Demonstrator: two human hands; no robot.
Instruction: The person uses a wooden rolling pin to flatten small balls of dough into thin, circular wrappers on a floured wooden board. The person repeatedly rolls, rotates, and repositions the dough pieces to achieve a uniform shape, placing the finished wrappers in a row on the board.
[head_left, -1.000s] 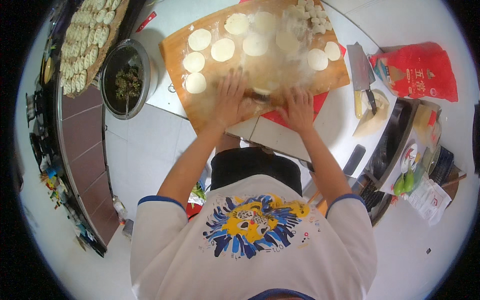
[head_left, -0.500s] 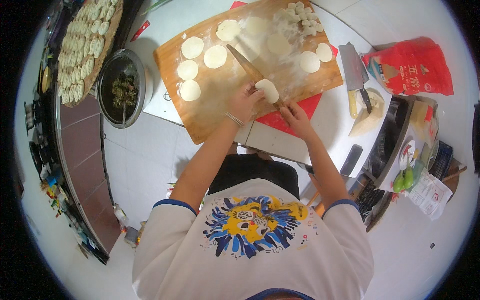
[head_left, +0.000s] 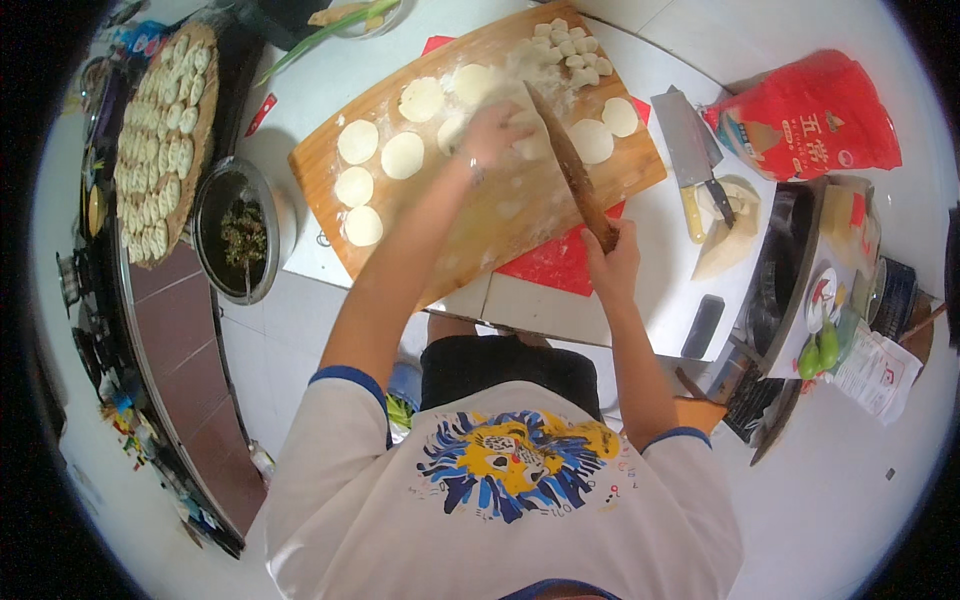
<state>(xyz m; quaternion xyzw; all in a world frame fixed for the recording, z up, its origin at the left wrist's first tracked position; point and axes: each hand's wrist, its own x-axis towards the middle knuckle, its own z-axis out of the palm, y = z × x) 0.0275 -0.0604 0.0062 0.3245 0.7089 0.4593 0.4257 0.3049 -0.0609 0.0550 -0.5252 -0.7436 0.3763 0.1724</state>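
Observation:
My right hand grips the near end of a tapered wooden rolling pin, which points away over a floured wooden board. My left hand reaches over the far middle of the board, smeared by motion, so its fingers are unclear. Pale dough partly shows beside and beneath it. Several flat dough rounds lie to its left, among them one dough round close by. Two more, including a dough round, rest right of the pin. Small dough lumps cluster at the board's far right corner.
Right of the board lie a cleaver, a red bag and a dark phone. A pot of dark filling stands left, beside a round tray of shaped dumplings. Red sheeting shows under the board.
My left hand has moved away from me across the board, and the dough round it held by the pin is no longer visible there. My right hand has shifted right with the pin.

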